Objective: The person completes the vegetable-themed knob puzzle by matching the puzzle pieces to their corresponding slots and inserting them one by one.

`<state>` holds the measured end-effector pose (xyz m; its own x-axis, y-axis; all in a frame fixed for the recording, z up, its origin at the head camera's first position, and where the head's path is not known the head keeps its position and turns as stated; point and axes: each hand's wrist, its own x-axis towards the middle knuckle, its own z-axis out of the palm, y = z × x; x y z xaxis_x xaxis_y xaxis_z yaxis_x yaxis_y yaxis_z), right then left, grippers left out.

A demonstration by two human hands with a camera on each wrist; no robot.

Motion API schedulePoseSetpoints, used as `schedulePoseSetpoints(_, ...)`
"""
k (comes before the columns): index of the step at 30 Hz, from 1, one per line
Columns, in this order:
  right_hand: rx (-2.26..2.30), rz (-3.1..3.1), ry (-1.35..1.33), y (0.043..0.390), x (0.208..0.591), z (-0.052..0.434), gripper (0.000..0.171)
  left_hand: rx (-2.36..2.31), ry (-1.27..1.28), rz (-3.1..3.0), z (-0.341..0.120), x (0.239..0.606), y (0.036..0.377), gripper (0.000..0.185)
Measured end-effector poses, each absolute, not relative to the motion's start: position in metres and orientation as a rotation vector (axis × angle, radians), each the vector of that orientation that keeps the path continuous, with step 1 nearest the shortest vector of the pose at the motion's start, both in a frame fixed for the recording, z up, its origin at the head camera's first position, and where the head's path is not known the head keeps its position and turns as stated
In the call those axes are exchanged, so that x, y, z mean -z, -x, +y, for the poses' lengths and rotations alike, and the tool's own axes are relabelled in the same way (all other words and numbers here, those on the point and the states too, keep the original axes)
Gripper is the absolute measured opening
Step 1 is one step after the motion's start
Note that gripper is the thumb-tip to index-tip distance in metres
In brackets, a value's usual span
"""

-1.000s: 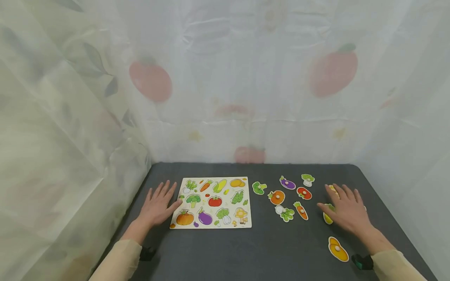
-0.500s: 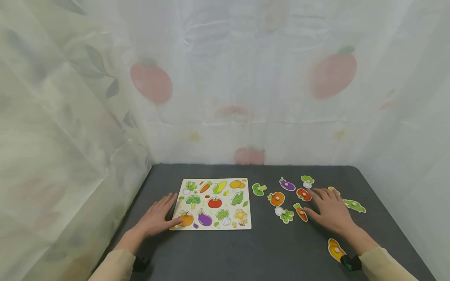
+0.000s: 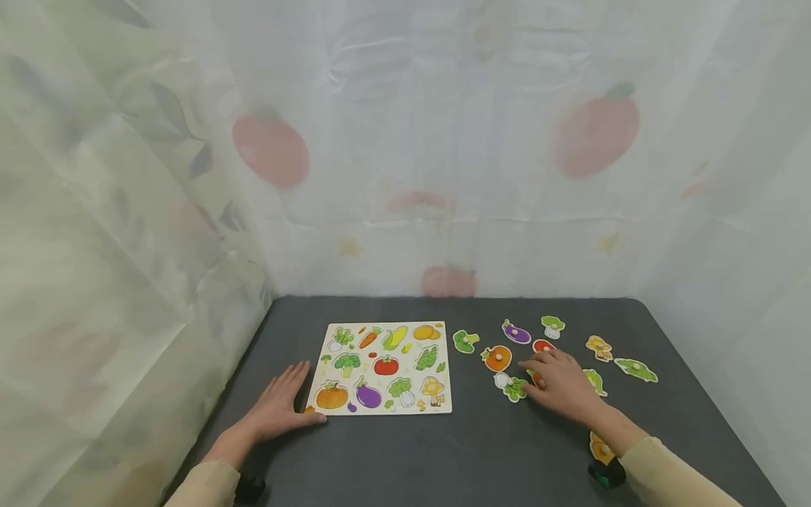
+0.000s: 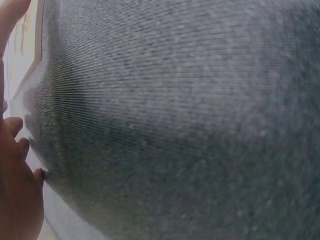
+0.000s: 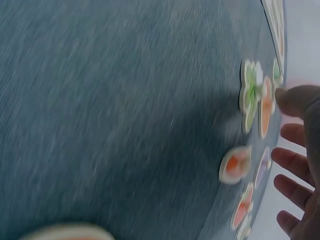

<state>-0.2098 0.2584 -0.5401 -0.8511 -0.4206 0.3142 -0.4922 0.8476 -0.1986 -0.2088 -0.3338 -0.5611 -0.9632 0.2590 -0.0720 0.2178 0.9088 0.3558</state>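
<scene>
A person's left hand (image 3: 277,408) lies flat on the dark table (image 3: 405,458), fingers straight, its thumb touching the near-left corner of the vegetable puzzle board (image 3: 383,366). The right hand (image 3: 560,384) rests with loosely spread, straight fingers over the scattered pieces to the right of the board, covering the carrot piece (image 3: 537,378) and gripping nothing; the fingertips lie just beside the pumpkin piece (image 3: 498,357) and the radish piece (image 3: 512,386). In the blurred right wrist view the thumb appears to touch the carrot piece's edge. Farther off lie the broccoli piece (image 3: 465,341), eggplant piece (image 3: 516,332) and tomato piece (image 3: 543,345); to the right, the mushroom piece (image 3: 598,346) and pea pod piece (image 3: 636,369). A yellow piece (image 3: 600,448) sits near the right sleeve.
</scene>
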Motion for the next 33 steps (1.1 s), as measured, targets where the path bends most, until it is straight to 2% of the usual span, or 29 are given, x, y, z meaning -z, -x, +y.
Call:
schedulePoseSetpoints(4, -0.459, -2.774, -0.686, 0.210, 0.538, 0.245, 0.026, -0.547, -0.345, 2.946, -0.335, 0.565, 0.209, 0.127)
schedulePoseSetpoints(11, -0.476, -2.802, -0.577, 0.212, 0.541, 0.230, 0.016, -0.581, -0.323, 2.951, -0.335, 0.570, 0.209, 0.121)
schedulePoseSetpoints(24, -0.440, -2.874, -0.426, 0.216, 0.549, 0.223, 0.018, -0.589, -0.337, 2.981, -0.328, 0.569, 0.209, 0.112)
schedulePoseSetpoints(33, -0.439, -2.869, -0.386, 0.217, 0.553, 0.222, 0.018, -0.615, -0.339, 2.961, -0.330, 0.570, 0.207, 0.115)
